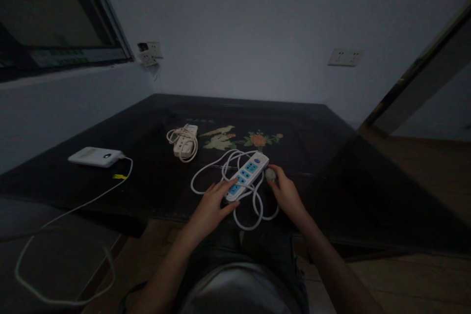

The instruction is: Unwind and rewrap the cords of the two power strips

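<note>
A white power strip (251, 167) with blue sockets lies slanted on the dark table, its white cord (201, 171) looped loosely around and over it. My left hand (215, 201) grips the near end of the strip, thumb on the near side and fingers on the far side. At the strip's far right, my right hand (285, 186) has its thumb and fingers closed around the cord's plug (271, 174). Farther left sits a second white power strip (186, 141), its own cord wound about it.
A white power bank (94, 156) with a cable (84, 204) hanging off the table's front edge lies at left, near a yellow tag (119, 176). Wall outlets (345, 57) are mounted behind the dark table (316, 132). A window (59, 14) is at upper left.
</note>
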Demonstrator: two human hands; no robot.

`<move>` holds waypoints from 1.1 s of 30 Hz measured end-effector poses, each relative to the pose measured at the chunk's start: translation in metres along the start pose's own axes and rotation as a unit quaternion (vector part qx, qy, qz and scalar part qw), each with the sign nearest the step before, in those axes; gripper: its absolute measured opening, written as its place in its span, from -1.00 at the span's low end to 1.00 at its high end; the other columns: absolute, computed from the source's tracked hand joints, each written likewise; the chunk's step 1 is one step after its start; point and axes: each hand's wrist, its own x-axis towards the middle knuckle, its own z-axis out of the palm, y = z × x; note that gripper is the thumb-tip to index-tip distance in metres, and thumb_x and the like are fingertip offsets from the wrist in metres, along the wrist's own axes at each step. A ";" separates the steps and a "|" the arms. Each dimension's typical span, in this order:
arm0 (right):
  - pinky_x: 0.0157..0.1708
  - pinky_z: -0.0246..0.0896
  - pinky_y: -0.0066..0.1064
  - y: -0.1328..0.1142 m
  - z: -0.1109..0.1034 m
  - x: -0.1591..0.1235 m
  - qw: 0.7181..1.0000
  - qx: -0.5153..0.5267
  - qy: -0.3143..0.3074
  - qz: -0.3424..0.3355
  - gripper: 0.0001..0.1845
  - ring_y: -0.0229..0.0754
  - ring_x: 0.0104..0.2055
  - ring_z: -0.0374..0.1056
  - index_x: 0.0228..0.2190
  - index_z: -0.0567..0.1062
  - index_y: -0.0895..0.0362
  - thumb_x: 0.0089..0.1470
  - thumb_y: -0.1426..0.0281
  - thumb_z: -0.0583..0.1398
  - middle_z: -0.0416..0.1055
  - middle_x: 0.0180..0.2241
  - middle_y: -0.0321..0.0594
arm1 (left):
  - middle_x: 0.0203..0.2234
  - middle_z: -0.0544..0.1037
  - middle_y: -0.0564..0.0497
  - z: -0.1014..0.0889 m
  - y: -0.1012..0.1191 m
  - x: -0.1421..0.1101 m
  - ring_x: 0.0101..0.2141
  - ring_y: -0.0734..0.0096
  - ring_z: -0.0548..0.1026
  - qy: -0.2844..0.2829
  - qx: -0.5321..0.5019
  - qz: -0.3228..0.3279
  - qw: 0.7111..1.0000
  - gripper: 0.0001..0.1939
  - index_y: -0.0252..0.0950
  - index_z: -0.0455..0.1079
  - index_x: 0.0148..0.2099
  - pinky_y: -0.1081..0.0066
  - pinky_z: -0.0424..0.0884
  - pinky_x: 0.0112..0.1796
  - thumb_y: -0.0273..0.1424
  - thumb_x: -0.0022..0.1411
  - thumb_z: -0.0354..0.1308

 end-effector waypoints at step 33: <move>0.07 0.13 -0.22 -0.034 0.139 0.197 0.969 0.242 0.045 0.002 -0.59 -0.05 0.05 0.27 -0.15 0.41 0.15 -0.13 0.36 0.21 0.44 -0.10 -0.11 | -0.03 0.45 -0.23 -0.046 -0.090 0.108 -0.04 0.16 0.44 0.120 0.157 -0.065 0.978 -0.35 -0.35 0.04 0.29 0.29 0.32 -0.06 -0.26 0.22 0.08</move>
